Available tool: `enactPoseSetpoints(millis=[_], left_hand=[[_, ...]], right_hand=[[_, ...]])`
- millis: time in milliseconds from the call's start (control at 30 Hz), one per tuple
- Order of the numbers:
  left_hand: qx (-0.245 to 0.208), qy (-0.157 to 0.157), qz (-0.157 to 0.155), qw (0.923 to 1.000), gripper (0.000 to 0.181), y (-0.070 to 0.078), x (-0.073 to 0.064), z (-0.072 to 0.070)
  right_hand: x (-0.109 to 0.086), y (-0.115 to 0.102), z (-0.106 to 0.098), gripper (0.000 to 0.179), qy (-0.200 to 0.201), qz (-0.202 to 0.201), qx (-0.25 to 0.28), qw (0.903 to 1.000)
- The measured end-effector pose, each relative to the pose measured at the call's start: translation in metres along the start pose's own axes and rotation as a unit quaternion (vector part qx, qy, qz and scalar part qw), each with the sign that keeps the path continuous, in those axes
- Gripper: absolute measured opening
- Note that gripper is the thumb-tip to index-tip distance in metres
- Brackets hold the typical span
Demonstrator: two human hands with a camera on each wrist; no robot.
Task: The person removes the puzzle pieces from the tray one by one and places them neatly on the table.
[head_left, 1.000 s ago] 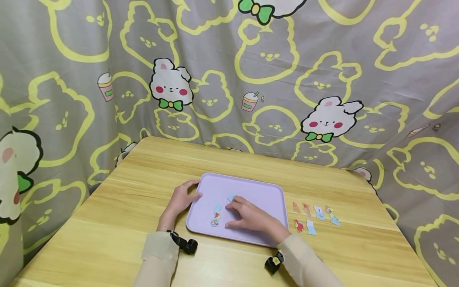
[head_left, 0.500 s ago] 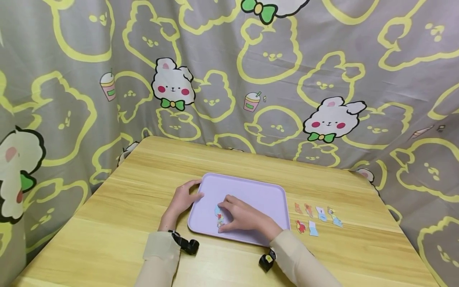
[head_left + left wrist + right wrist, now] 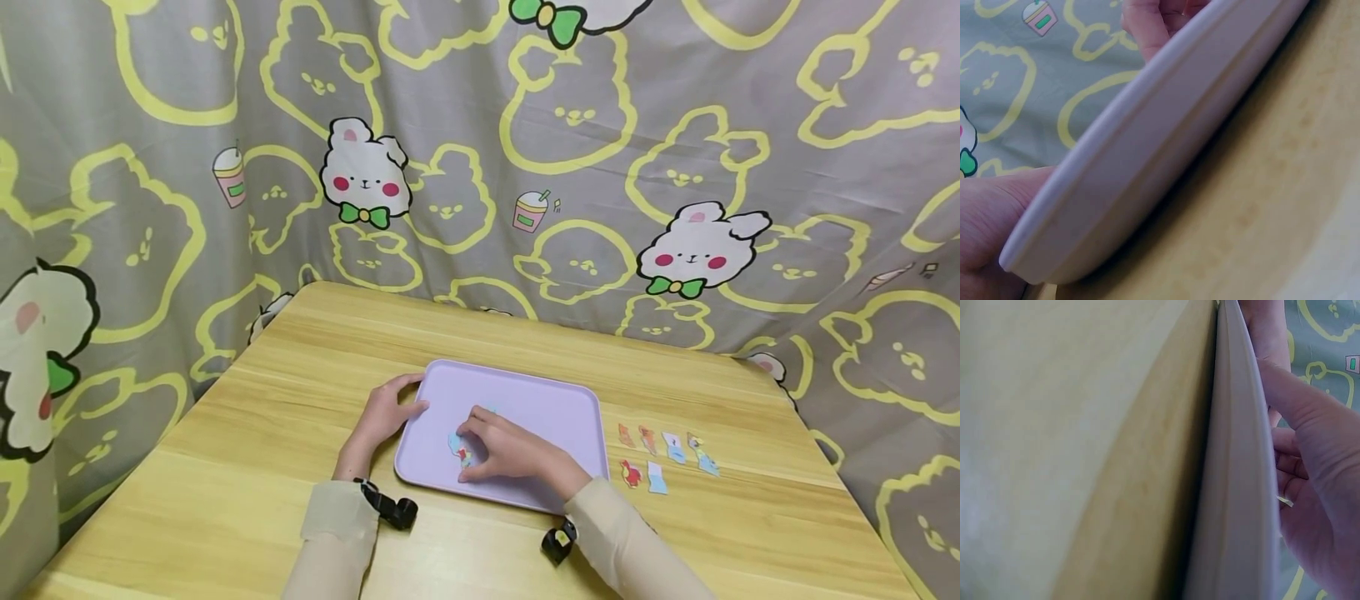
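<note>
A lilac tray (image 3: 542,402) lies on the wooden table, its left rim held by my left hand (image 3: 384,414), thumb over the edge and fingers along the outside. Over the tray, my right hand (image 3: 512,448) has thumb and fingertips bent around small printed puzzle pieces. A light-blue piece (image 3: 454,442) shows at the index fingertip, and a piece with red on it (image 3: 464,456) sits between finger and thumb. Behind the knuckles a bit of another blue piece (image 3: 491,410) peeks out. In the right wrist view the tray wall (image 3: 1235,487) hides the right fingertips.
Right of the tray, several more printed pieces lie in two rows on the table, among them orange ones (image 3: 647,438), a red one (image 3: 630,473) and a white-and-blue one (image 3: 657,477). A patterned curtain (image 3: 450,167) hangs behind the table.
My right hand has moved left from the blue piece to the pieces at the tray's left, where its fingers close around them. The lower piece has shifted slightly right. My left hand stays put.
</note>
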State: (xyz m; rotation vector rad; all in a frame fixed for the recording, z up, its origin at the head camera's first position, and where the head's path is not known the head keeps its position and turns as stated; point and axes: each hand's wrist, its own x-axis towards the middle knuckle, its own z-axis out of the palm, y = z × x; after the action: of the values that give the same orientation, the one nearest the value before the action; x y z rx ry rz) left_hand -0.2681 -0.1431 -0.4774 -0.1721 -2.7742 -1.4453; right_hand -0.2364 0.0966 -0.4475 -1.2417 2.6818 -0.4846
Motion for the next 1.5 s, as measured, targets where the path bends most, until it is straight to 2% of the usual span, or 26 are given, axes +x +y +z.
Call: enactPoseSetpoints(millis=[367, 600, 1100, 1500], left_hand=[[0.000, 0.000, 0.003, 1.0000, 0.053, 0.001, 0.000, 0.001], [-0.001, -0.001, 0.003, 1.0000, 0.053, 0.001, 0.000, 0.001], [0.004, -0.004, -0.004, 1.0000, 0.054, 0.000, 0.001, 0.000], [0.002, -0.002, -0.003, 1.0000, 0.054, 0.004, 0.001, -0.001]], right_hand=[[-0.006, 0.002, -0.003, 0.061, -0.024, -0.001, 0.005, 0.9997], [-0.008, 0.003, -0.004, 0.058, -0.018, -0.019, 0.005, 0.9996], [-0.013, -0.001, -0.007, 0.038, -0.013, -0.024, 0.014, 0.9995], [-0.014, 0.002, -0.006, 0.032, -0.004, -0.022, 0.024, 0.9995]])
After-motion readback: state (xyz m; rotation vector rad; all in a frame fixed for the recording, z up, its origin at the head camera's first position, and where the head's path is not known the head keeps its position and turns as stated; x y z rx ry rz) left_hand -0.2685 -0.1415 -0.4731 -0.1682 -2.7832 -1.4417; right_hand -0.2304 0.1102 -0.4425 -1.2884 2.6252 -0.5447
